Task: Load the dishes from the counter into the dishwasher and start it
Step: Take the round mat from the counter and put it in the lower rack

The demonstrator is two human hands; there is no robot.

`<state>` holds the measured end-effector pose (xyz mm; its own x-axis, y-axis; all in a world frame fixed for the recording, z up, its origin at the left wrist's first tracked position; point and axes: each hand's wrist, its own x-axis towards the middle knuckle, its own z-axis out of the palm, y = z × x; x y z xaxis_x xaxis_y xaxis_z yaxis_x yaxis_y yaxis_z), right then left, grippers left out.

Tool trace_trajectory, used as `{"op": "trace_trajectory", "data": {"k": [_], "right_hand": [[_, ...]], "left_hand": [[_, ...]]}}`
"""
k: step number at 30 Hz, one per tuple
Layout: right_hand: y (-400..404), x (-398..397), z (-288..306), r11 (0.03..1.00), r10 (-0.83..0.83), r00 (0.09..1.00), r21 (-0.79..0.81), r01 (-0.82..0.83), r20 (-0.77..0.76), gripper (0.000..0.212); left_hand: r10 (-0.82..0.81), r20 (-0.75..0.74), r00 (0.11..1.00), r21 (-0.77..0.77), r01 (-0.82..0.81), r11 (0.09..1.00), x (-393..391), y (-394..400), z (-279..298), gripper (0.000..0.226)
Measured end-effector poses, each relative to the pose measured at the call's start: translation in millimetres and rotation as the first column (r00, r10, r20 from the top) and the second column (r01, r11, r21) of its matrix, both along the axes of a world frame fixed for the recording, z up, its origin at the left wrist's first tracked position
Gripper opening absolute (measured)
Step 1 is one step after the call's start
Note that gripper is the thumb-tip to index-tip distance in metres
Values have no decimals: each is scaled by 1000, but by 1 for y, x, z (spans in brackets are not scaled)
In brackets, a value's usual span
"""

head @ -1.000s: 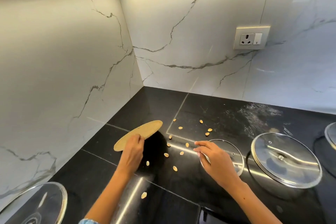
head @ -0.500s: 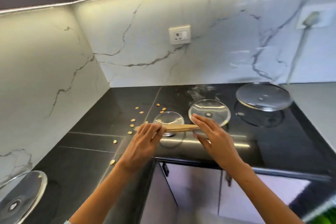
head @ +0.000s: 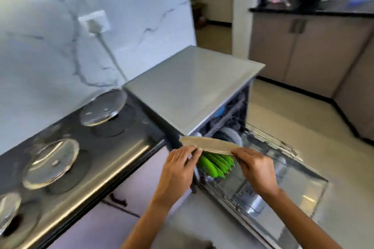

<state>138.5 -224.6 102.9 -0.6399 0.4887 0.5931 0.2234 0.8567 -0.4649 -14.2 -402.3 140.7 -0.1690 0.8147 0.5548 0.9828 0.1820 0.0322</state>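
Turning away from the desk, we have carried the wooden plate off the dark surface where it was a moment ago and brought it over the open dishwasher. A second ago our left hand alone held it among the scattered seeds, with the right beside a glass lid; now both hold it. We judge this item to be past pickup and into placing, so what remains is finding it a slot.

Our left hand pinches the plate's near-left edge, fingers curled under and thumb on top. Our right hand grips the right end the same way. The plate hangs just above the lower rack, which is pulled out over the lowered door, directly over a row of green plates standing on edge. A grey dish stands behind them, nearer the machine's mouth.

The plate is tan, thin and flat, seen almost edge-on, its top face matte and slightly speckled; motion blur hides any finer grain. It looks rigid and light.

Left of the dishwasher, three glass lids lie on the desk, so we reckon much loading is left.
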Motion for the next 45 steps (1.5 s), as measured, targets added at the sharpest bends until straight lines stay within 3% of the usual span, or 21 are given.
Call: {"op": "trace_trajectory", "data": {"k": [3,7,17,20,25,30,36,45], "right_hand": [[50,39,-41,967,-232,970,-89,237,66,14],[102,61,-96,890,-388,905,-184,417,177,24],[222,1,-230,773,-509,810,-261,579,292,23],[261,-29,-268,767,-509,813,-279,577,283,20],[322,-72,-334,733,-522,809,-345,587,270,21],[368,-101,-378,720,-503,828,-410,560,248,20],[399,-117,-408,683,-398,852,-509,523,341,16],[428,-154,-413,654,-148,898,-640,404,415,23]], "left_hand": [[-89,128,988,-155,109,982,13,72,-40,35],[-96,268,959,-314,181,932,12,152,-107,33],[104,366,925,-635,166,754,-57,311,-286,40],[87,353,931,-656,181,733,-78,356,-331,34],[127,330,935,-733,169,659,-104,428,-397,53],[18,54,998,-920,43,390,-120,482,-443,59],[-55,-69,996,-986,-60,155,-133,508,-469,60],[105,0,995,-991,-14,130,-129,489,-454,58]]}}
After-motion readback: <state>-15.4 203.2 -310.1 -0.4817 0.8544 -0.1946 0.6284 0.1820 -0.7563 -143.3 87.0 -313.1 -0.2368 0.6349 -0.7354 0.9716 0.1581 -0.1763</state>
